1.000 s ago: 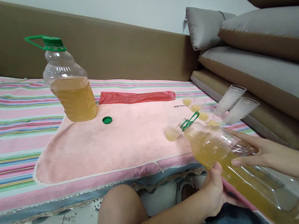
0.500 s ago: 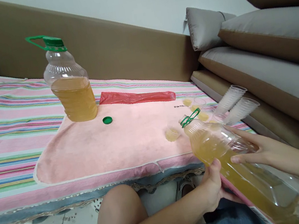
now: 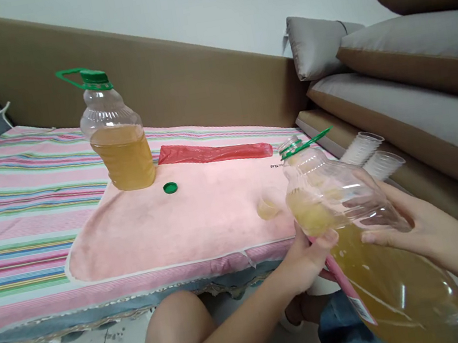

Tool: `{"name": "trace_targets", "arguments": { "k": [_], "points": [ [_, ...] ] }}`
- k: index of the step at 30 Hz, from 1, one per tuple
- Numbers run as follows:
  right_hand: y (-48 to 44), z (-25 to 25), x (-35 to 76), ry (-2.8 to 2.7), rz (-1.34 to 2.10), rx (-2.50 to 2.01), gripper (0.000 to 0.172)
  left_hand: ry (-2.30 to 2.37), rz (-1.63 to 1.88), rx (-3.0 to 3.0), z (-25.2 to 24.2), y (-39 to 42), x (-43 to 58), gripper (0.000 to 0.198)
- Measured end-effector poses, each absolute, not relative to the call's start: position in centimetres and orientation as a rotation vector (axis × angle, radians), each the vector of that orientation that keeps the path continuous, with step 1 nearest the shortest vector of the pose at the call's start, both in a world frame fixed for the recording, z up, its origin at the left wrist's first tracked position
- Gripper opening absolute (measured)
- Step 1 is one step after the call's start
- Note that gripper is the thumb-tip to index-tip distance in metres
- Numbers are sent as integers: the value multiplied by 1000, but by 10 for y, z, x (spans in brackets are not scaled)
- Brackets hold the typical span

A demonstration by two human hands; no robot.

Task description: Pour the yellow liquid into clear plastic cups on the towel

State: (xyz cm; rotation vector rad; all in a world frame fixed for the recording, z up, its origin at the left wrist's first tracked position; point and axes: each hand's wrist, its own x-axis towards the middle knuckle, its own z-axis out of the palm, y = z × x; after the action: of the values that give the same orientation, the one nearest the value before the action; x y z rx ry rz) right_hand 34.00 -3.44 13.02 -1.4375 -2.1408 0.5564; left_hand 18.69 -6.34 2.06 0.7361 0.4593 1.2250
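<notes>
I hold a large clear plastic bottle of yellow liquid in both hands, tilted with its open neck pointing up and away to the left. My left hand grips its near left side by the pink label. My right hand is wrapped around its right side below the shoulder. A green carrying handle sits on the neck. Just left of the bottle, a small clear cup with some yellow liquid stands on the pink cloth. A loose green cap lies farther left.
A second, capped bottle of yellow liquid stands at the back left. Near it lies a crumpled red plastic bag. Two stacks of clear cups, the rear and the front, lean beside piled cushions on the right.
The bottle has tipped more upright, its neck rising and its liquid running back toward the base. Both hands still hold it. The view has shifted slightly.
</notes>
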Motion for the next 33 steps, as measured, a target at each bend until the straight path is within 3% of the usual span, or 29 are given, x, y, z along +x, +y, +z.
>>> {"name": "trace_targets", "arguments": {
  "k": [5,18,28,33],
  "points": [
    [-48,120,317,-2009,667,-1252,103,543,1292,1017,40,-74,141,84],
    [-46,74,184,-1722,1045,-642,118,1049,1490,1248,78,-113,6,72],
    [-19,54,63,-1629,1132,-323,120,1479,1860,1002,73,-131,-58,51],
    [-9,44,11,-1607,1162,-183,119,1488,2072,666,73,-141,-76,50]
  ]
}}
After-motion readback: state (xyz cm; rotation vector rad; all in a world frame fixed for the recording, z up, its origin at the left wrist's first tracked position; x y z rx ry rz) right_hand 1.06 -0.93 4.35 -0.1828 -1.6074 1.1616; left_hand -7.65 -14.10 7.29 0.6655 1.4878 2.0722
